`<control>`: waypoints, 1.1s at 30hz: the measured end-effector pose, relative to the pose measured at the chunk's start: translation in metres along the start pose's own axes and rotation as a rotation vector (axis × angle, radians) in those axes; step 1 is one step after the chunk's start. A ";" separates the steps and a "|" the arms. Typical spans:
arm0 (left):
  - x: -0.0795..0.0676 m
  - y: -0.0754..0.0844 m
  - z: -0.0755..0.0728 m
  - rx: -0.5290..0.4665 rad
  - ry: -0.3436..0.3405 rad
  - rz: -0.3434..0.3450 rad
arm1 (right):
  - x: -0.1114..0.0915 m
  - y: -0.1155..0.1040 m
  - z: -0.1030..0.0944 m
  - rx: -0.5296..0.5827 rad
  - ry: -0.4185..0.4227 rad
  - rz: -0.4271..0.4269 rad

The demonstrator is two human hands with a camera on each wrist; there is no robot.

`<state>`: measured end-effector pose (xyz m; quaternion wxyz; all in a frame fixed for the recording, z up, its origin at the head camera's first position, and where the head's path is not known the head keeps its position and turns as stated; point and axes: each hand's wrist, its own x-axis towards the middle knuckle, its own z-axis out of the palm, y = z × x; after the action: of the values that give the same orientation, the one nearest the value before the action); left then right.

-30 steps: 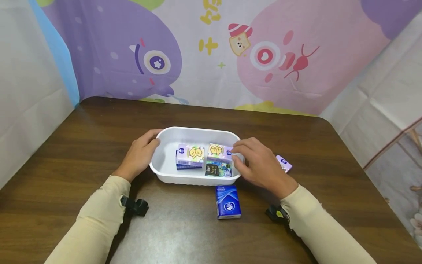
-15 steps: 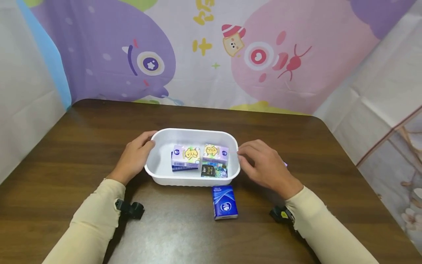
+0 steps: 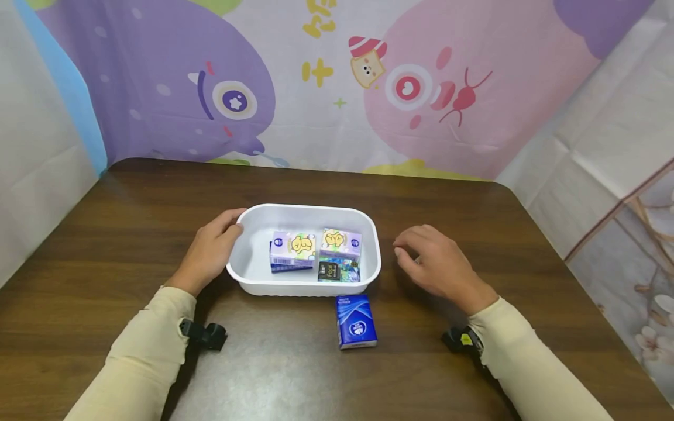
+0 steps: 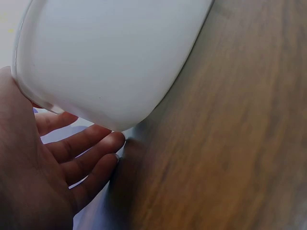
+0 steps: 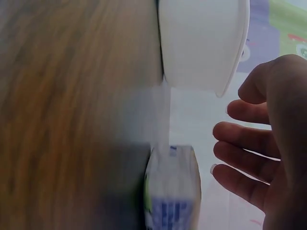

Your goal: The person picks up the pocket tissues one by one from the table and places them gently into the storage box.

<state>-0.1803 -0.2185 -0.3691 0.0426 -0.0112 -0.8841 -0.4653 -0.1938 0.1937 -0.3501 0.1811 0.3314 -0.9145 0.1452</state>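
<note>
Purple tissue packs with a yellow cartoon figure, one on the left (image 3: pixel 293 249) and one on the right (image 3: pixel 341 242), lie inside a white plastic tub (image 3: pixel 300 289). A dark blue pack (image 3: pixel 291 269) shows under the left one; a dark pack marked "Face" (image 3: pixel 339 271) lies in front of the right one. My left hand (image 3: pixel 210 248) holds the tub's left end, thumb at the rim and fingers against the outer wall. To the tub's right, my right hand (image 3: pixel 439 260) hovers apart from it, fingers loosely bent and holding nothing.
A blue tissue pack (image 3: pixel 356 321) lies on the wooden table (image 3: pixel 274 362) just in front of the tub. In the right wrist view, a blurred whitish-purple pack (image 5: pixel 172 187) lies below the right hand; the head view hides it. A cartoon-printed cloth (image 3: pixel 316 128) hangs behind.
My right hand has left the tub's right end and drawn away rightward, now covering the purple pack on the table. My left hand keeps its place on the tub. The head view has shifted slightly.
</note>
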 end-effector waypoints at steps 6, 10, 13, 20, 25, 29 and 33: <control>-0.001 0.001 0.000 0.003 -0.008 0.005 | -0.007 0.008 -0.004 -0.022 -0.070 0.055; 0.000 0.001 0.001 0.004 -0.005 0.009 | -0.013 0.015 -0.007 -0.025 -0.079 0.067; 0.001 0.000 0.000 0.005 0.001 0.009 | -0.016 0.020 -0.008 -0.019 -0.076 0.067; 0.001 -0.002 0.001 0.005 -0.002 0.008 | -0.022 0.030 -0.010 -0.018 -0.100 0.086; 0.001 -0.003 0.002 0.008 -0.003 0.013 | -0.026 0.036 -0.010 -0.018 -0.112 0.101; 0.000 -0.002 0.002 0.002 -0.002 0.013 | -0.029 0.039 -0.011 -0.023 -0.161 0.132; -0.001 0.000 0.001 -0.007 0.009 0.016 | -0.028 0.039 -0.011 -0.048 -0.209 0.170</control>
<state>-0.1798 -0.2183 -0.3698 0.0503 -0.0165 -0.8821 -0.4680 -0.1964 0.2423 -0.3577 0.0798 0.2614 -0.9564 0.1027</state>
